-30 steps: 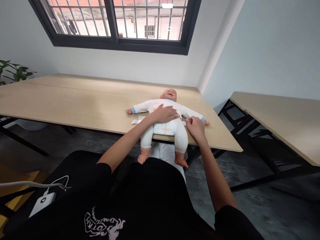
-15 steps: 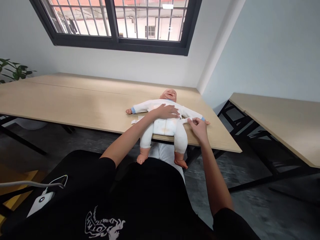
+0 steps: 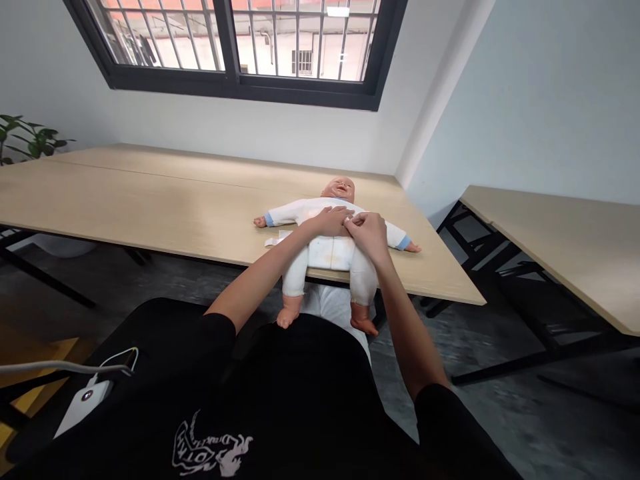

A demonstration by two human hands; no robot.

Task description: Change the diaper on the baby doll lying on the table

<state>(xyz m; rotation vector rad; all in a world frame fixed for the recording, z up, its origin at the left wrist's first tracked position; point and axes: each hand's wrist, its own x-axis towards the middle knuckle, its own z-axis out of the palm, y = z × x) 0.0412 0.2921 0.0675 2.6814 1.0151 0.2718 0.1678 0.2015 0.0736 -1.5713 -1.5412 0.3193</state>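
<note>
A baby doll (image 3: 341, 189) in a white suit with blue cuffs lies on its back, its legs hanging over the table's front edge. A white diaper (image 3: 330, 255) covers its lower front. My left hand (image 3: 331, 220) rests flat across the doll's belly at the diaper's upper edge, fingers stretched out. Close beside its fingertips, my right hand (image 3: 369, 233) pinches the diaper's fastening tab, which is mostly hidden by the fingers. On the other side, a loose white tab (image 3: 273, 241) of the diaper lies spread on the tabletop.
The light wooden table (image 3: 165, 200) runs along the wall below a barred window (image 3: 300, 47). Another table (image 3: 560, 240) stands at the right across a gap. A plant (image 3: 35, 139) is at far left. A white power bank (image 3: 85, 403) with a cable lies at lower left.
My right hand has moved left and inward with the diaper tab, from beside the doll's hip to over its belly, near my left fingers. My left hand has stayed in place.
</note>
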